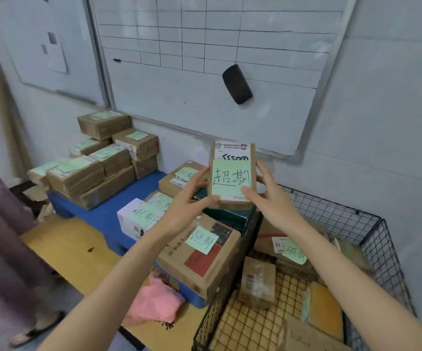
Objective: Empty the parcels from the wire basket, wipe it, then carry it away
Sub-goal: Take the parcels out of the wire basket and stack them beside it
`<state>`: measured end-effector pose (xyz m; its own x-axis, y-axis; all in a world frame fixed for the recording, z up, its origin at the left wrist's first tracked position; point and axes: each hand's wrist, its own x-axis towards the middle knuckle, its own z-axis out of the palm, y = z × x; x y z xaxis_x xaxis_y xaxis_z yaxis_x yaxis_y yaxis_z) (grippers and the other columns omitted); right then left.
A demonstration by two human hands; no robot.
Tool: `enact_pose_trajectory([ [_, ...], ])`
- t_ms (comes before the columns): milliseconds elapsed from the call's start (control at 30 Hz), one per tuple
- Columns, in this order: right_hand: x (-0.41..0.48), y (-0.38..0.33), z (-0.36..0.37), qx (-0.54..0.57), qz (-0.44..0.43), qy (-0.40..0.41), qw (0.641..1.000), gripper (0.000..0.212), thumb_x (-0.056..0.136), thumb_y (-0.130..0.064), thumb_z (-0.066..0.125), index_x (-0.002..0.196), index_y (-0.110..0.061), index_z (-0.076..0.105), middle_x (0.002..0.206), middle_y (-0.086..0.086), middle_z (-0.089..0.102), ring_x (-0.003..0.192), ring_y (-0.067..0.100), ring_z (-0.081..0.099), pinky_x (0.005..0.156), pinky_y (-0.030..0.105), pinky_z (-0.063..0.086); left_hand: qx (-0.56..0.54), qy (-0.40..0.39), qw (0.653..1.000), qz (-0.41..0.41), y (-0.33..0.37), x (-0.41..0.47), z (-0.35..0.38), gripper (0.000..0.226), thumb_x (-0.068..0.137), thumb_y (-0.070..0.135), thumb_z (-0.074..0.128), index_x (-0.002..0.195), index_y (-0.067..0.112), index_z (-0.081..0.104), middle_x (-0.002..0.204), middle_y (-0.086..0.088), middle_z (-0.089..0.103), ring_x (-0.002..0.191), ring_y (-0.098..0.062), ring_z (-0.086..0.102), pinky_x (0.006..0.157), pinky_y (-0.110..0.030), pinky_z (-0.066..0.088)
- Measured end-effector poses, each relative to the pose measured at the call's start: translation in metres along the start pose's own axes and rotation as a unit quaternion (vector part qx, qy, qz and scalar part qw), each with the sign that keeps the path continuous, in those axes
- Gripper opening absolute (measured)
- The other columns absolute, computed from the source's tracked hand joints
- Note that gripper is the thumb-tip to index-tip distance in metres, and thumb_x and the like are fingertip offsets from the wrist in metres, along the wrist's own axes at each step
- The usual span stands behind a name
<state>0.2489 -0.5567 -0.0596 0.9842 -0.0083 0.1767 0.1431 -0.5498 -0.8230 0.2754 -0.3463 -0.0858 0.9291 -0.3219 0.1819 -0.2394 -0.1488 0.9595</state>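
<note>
I hold a small brown parcel [232, 171] with a green note on its face up in front of me, above a dark green box [227, 216]. My left hand [192, 196] grips its left edge and my right hand [268, 198] grips its right edge. Below and to the right stands the black wire basket [371, 239], with several parcels inside, one a brown box [258, 282] and one bearing a green note [293, 252]. A pink cloth [154, 302] lies on the floor left of the basket.
A blue pallet [108, 214] on the left carries stacked brown boxes [91, 168] and noted parcels; a large carton [204, 252] sits against the basket. Flat cardboard [73, 249] covers the floor. A whiteboard [204, 72] with a black eraser [237, 84] hangs behind. A person's foot [35, 330] is at lower left.
</note>
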Motion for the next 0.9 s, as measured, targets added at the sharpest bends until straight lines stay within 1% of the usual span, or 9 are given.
enact_pose_trajectory([
  [167, 0.03, 0.007, 0.019, -0.008, 0.065, 0.004, 0.998, 0.072, 0.098, -0.038, 0.058, 0.153, -0.044, 0.014, 0.151, -0.014, 0.042, 0.137, 0.019, 0.044, 0.111, 0.054, 0.039, -0.005, -0.02, 1.0, -0.019, -0.03, 0.034, -0.016, 0.067, 0.081, 0.048, 0.068, 0.139, 0.055, 0.036, 0.132, 0.023, 0.053, 0.119, -0.014, 0.057, 0.088, -0.034, 0.053],
  [333, 0.055, 0.016, 0.035, -0.026, 0.114, 0.008, 0.993, 0.069, 0.1, -0.04, 0.053, 0.157, -0.031, 0.015, 0.159, -0.006, 0.032, 0.141, 0.018, 0.039, 0.116, 0.043, 0.03, -0.047, -0.047, 0.995, -0.081, -0.071, 0.079, -0.031, 0.051, 0.09, 0.033, 0.068, 0.122, 0.062, 0.042, 0.131, 0.011, 0.057, 0.116, -0.018, 0.06, 0.072, -0.03, 0.058],
  [433, 0.059, 0.03, 0.037, -0.042, 0.145, 0.042, 0.988, 0.069, 0.098, -0.048, 0.051, 0.156, -0.034, 0.017, 0.159, -0.004, 0.032, 0.143, 0.019, 0.035, 0.116, 0.043, 0.03, -0.119, -0.066, 0.977, -0.164, -0.099, 0.103, -0.03, 0.062, 0.086, 0.028, 0.073, 0.138, 0.043, 0.043, 0.135, 0.004, 0.056, 0.115, -0.025, 0.062, 0.085, -0.045, 0.059],
  [500, 0.056, 0.039, 0.036, -0.047, 0.172, 0.068, 0.982, 0.066, 0.098, -0.048, 0.051, 0.155, -0.036, 0.02, 0.158, -0.004, 0.034, 0.143, 0.019, 0.035, 0.116, 0.041, 0.029, -0.127, -0.079, 0.969, -0.196, -0.114, 0.118, -0.025, 0.064, 0.088, 0.025, 0.072, 0.143, 0.037, 0.041, 0.13, 0.003, 0.058, 0.112, -0.027, 0.063, 0.089, -0.048, 0.057],
  [600, 0.048, 0.05, 0.031, -0.09, 0.193, 0.099, 0.972, 0.064, 0.1, -0.041, 0.051, 0.156, -0.029, 0.023, 0.157, -0.006, 0.034, 0.144, 0.016, 0.033, 0.112, 0.032, 0.025, -0.085, -0.11, 0.97, -0.198, -0.125, 0.141, -0.014, 0.066, 0.09, 0.026, 0.07, 0.146, 0.035, 0.037, 0.127, -0.004, 0.061, 0.108, -0.023, 0.064, 0.087, -0.045, 0.057],
  [700, 0.04, 0.062, 0.023, -0.125, 0.209, 0.11, 0.964, 0.063, 0.1, -0.041, 0.052, 0.155, -0.027, 0.025, 0.158, -0.005, 0.032, 0.145, 0.015, 0.031, 0.113, 0.034, 0.026, -0.02, -0.129, 0.976, -0.172, -0.128, 0.156, 0.002, 0.055, 0.092, 0.033, 0.067, 0.138, 0.036, 0.038, 0.114, 0.002, 0.058, 0.092, -0.008, 0.059, 0.065, -0.023, 0.05],
  [733, 0.038, 0.065, 0.021, -0.129, 0.214, 0.112, 0.962, 0.063, 0.1, -0.041, 0.052, 0.155, -0.027, 0.025, 0.158, -0.005, 0.032, 0.145, 0.015, 0.031, 0.113, 0.035, 0.026, 0.002, -0.13, 0.977, -0.167, -0.128, 0.158, 0.006, 0.056, 0.09, 0.037, 0.068, 0.137, 0.038, 0.037, 0.112, 0.003, 0.056, 0.093, -0.009, 0.059, 0.062, -0.02, 0.046],
  [800, 0.036, 0.07, 0.016, -0.144, 0.223, 0.114, 0.957, 0.063, 0.099, -0.042, 0.052, 0.154, -0.028, 0.026, 0.158, -0.005, 0.032, 0.144, 0.015, 0.031, 0.113, 0.037, 0.027, 0.044, -0.133, 0.977, -0.159, -0.136, 0.162, 0.01, 0.066, 0.088, 0.045, 0.068, 0.143, 0.034, 0.036, 0.118, -0.002, 0.056, 0.101, -0.021, 0.062, 0.064, -0.024, 0.049],
  [900, 0.034, 0.075, 0.011, -0.156, 0.225, 0.123, 0.954, 0.065, 0.098, -0.045, 0.053, 0.154, -0.029, 0.026, 0.159, -0.006, 0.031, 0.144, 0.015, 0.031, 0.112, 0.037, 0.028, 0.121, -0.143, 0.975, -0.116, -0.145, 0.167, 0.011, 0.067, 0.089, 0.047, 0.065, 0.146, 0.029, 0.035, 0.125, -0.005, 0.059, 0.103, -0.02, 0.06, 0.082, -0.032, 0.047],
])
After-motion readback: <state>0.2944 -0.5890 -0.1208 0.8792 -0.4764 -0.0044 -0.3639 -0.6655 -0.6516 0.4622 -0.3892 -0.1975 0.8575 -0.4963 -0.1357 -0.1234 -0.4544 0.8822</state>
